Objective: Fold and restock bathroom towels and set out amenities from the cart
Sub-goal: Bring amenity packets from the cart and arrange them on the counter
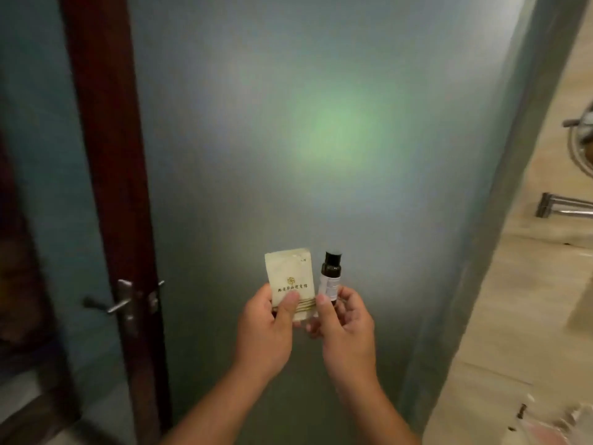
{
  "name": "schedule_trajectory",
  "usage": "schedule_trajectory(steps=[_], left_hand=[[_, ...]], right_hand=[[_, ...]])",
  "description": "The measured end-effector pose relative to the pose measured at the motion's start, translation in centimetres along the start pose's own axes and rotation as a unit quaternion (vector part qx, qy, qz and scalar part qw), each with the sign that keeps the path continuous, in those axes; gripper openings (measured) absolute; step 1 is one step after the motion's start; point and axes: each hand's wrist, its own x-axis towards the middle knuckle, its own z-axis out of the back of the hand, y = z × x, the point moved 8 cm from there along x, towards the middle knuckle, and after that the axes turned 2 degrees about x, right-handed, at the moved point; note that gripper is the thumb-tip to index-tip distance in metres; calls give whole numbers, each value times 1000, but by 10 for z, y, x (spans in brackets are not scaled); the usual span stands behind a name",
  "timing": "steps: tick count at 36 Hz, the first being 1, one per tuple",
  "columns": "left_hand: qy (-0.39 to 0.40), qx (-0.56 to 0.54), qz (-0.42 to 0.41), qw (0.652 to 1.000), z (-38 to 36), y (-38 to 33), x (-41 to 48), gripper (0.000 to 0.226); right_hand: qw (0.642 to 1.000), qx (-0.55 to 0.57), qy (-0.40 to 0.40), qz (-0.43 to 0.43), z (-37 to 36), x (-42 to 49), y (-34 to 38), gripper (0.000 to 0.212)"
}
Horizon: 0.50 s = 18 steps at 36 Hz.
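My left hand (pixel 268 322) pinches a cream amenity packet (pixel 289 274) with a gold emblem and printed characters, thumb pressed on its lower front. Beside it, my right hand (pixel 345 319) grips a small dark bottle (pixel 330 274) with a black cap and a white label, held upright. Both items are raised side by side in front of a frosted glass door (pixel 321 139). No towels or cart are in view.
A dark red wooden door frame (pixel 106 155) stands at the left, with a metal lever handle (pixel 123 301) at hand height. At the right is a beige tiled wall (pixel 529 268) with a chrome rail (pixel 564 207) and a round chrome fixture (pixel 582 136).
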Motion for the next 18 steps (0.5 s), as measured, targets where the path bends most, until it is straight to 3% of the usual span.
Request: schedule_trajectory(steps=[10, 18], left_hand=[[-159, 71, -2, 985, 293, 23, 13, 9], [-283, 138, 19, 949, 496, 48, 2, 11]], right_hand=[[987, 27, 152, -38, -276, -55, -70, 10], [960, 60, 265, -65, -469, -111, -116, 9]])
